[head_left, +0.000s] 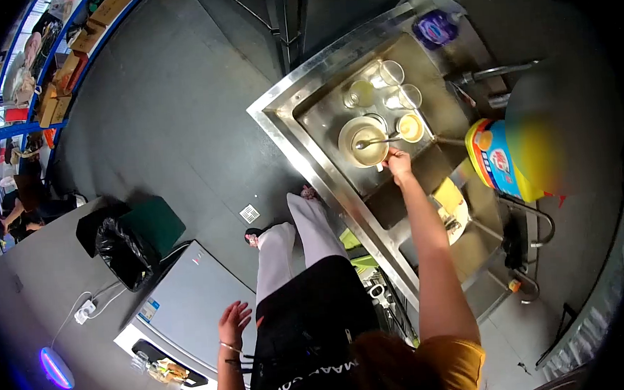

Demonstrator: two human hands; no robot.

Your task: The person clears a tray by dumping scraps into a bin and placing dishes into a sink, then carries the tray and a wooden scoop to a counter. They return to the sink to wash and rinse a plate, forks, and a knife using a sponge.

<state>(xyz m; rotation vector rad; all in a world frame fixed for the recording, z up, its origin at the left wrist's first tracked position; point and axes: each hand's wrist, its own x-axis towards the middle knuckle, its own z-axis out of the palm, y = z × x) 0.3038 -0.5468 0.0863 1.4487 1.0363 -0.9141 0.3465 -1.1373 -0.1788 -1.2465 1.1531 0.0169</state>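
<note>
My right hand (398, 164) reaches into the metal sink (306, 156), its fingers closed at the handle of a large white mug (351, 150). A spoon (374, 142) rests inside that mug, its handle end lying over the rim. Beside the mug stands a smaller cup (411, 127) with pale yellowish contents. Several clear glasses (391, 73) are grouped in the same basin. My left hand (235, 321) hangs at my side near the white fridge, fingers loosely apart and holding nothing.
A purple bottle (436, 30) and a yellow-and-blue tub (497, 158) stand along the sink's far side, near a faucet (501, 71). Yellow sponge-like items (449, 197) lie in the second basin. At left are a black-lined bin (124, 253) and a white fridge (196, 291).
</note>
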